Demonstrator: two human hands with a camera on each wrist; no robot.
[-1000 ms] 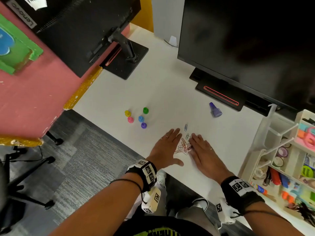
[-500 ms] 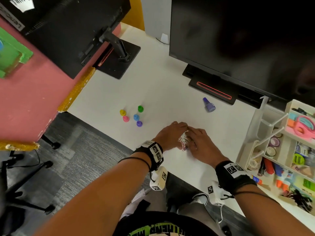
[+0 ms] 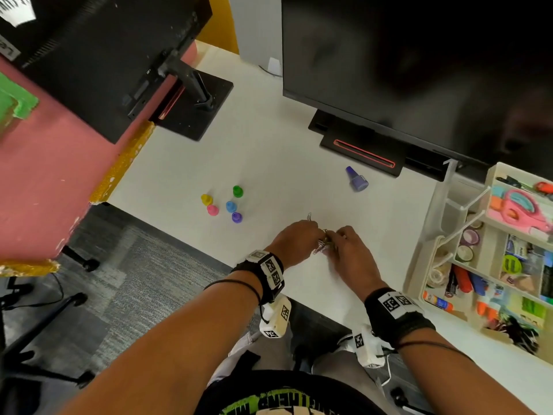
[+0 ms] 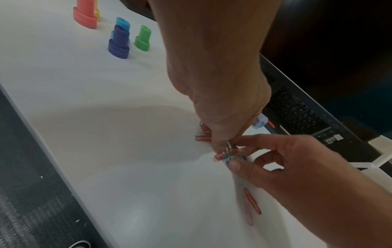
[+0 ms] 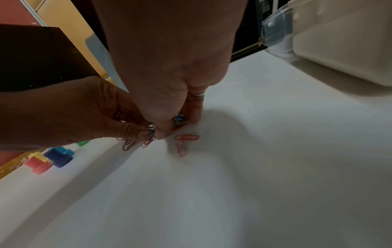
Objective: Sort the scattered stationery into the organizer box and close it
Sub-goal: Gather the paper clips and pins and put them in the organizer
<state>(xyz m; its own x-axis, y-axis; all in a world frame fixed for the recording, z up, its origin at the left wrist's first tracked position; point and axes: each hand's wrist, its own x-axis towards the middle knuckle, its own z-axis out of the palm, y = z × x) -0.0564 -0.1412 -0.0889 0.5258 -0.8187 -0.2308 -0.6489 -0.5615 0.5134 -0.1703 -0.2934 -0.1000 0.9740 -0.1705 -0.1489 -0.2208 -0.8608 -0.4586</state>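
- The left hand (image 3: 294, 239) and the right hand (image 3: 348, 254) meet near the front edge of the white tabletop (image 3: 269, 157), fingertips curled in and pinched together on a small bunch of coloured paper clips (image 3: 322, 245).
- From the left wrist view the left fingers (image 4: 220, 141) press down into the bunch while the right thumb and forefinger nip it from the other side.
- A few red clips (image 5: 186, 137) lie loose on the tabletop just beside the fingertips; another red clip (image 4: 252, 203) lies flat under the right hand.
- One more clip (image 3: 309, 217) lies just beyond the left hand's knuckles.
- Five small coloured caps (image 3: 223, 203), yellow, pink, blue, purple and green, stand in a cluster toward the left edge of the tabletop, well apart from the hands.
- A purple cap (image 3: 356, 179) lies on its side near the back, just in front of the monitor base (image 3: 359, 148).
- The organizer box (image 3: 431, 223) sits at the right edge of the tabletop, open, its compartments holding tape rolls, glue sticks, scissors and markers.
- A second monitor (image 3: 104, 55) stands at the back left corner.
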